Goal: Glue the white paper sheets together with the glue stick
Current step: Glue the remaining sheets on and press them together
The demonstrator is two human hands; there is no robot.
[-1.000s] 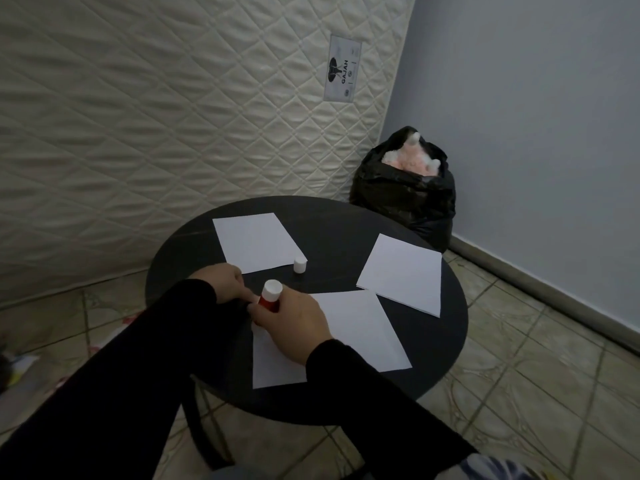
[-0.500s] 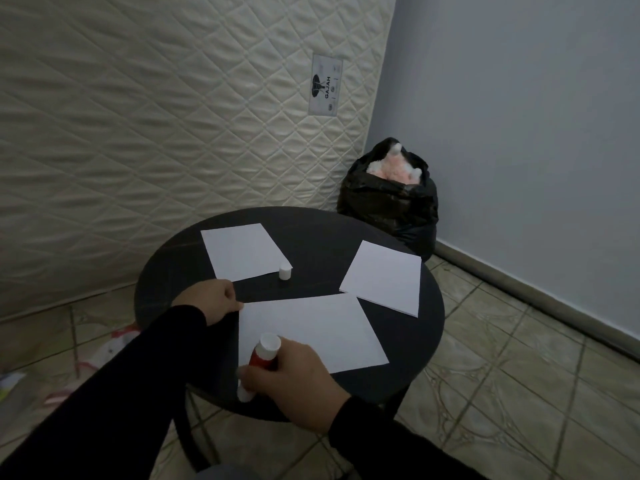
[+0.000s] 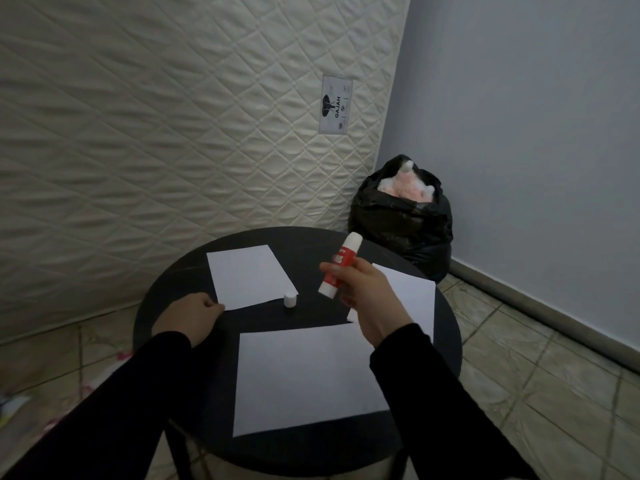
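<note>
Three white paper sheets lie on a round black table [image 3: 166,306]: a near sheet [image 3: 304,375], a far left sheet [image 3: 249,275] and a right sheet [image 3: 412,299] partly behind my right hand. My right hand [image 3: 370,299] grips a red and white glue stick [image 3: 341,265] in the air above the table's middle, tilted with its white end up. The stick's white cap [image 3: 290,300] stands beside the far left sheet. My left hand [image 3: 190,318] lies on the table with curled fingers at the near corner of the far left sheet; whether it pinches the corner is unclear.
A quilted mattress [image 3: 173,133] leans upright behind the table. A full black rubbish bag [image 3: 401,216] stands in the corner by the blue wall. Tiled floor surrounds the table, with scraps on the floor at the left.
My right hand lifted the glue stick from the near sheet's front left edge up and to the right, above the table's middle. My left hand shifted slightly toward the far left sheet.
</note>
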